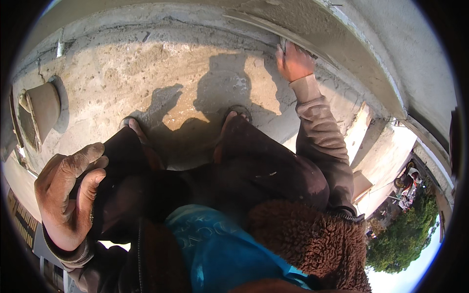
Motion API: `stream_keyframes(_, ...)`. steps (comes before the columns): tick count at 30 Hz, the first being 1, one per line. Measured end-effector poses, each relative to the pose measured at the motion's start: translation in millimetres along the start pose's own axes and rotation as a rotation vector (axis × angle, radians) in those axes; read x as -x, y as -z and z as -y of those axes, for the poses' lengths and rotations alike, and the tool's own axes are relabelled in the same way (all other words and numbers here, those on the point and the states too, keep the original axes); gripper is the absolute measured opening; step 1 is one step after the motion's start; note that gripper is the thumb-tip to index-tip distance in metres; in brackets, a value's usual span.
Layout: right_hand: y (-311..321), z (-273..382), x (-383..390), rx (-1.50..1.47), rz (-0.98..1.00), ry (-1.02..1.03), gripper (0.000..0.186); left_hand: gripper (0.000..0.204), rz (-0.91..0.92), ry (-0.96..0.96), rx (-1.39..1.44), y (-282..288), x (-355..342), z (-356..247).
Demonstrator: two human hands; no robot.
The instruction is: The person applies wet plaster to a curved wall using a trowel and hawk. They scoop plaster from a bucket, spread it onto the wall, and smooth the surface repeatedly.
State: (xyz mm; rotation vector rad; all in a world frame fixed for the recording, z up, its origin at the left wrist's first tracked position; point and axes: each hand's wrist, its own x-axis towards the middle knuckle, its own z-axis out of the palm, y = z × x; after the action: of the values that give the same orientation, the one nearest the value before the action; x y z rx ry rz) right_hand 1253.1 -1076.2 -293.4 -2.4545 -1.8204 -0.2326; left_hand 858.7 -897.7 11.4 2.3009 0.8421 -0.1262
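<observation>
My right hand [295,63] reaches out to the far right, against the lower edge of a grey plastered ledge [342,36]. Its fingers are bent around something thin, of which only a small pale sliver shows at the fingertips. The hand is slightly blurred, so I cannot make out what it holds. On the left, my left hand [68,193] hovers above my knee, dusty, palm turned inward. Its fingers are loosely curled, with a gap between thumb and forefinger and nothing visible in them.
A dusty bucket [46,110] stands at the left, its mouth facing the left rim. Rough, stained concrete floor [112,73] lies under my feet, crossed by my shadow. At the lower right, beyond an edge, a green tree [405,239] and assorted clutter [409,188] appear.
</observation>
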Motion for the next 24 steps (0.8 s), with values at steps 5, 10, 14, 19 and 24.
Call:
stream_keyframes(5,2,12,-23,-0.034,0.076,-0.021,0.037,0.025,-0.017,0.026,0.016,1,2,-10)
stream_keyframes(10,22,11,-25,-0.094,-0.079,-0.003,0.037,0.025,-0.012,-0.032,-0.012,2,3,-9)
stream_keyframes(14,68,11,-32,-0.041,-0.159,0.012,0.034,0.028,-0.014,-0.032,0.003,3,7,-5)
stream_keyframes(19,109,-1,-36,-0.046,-0.269,0.022,0.031,0.029,-0.035,-0.065,0.007,2,7,-3)
stream_keyframes(24,146,8,-33,-0.043,-0.329,0.013,0.026,0.031,-0.045,-0.101,-0.042,3,14,-3)
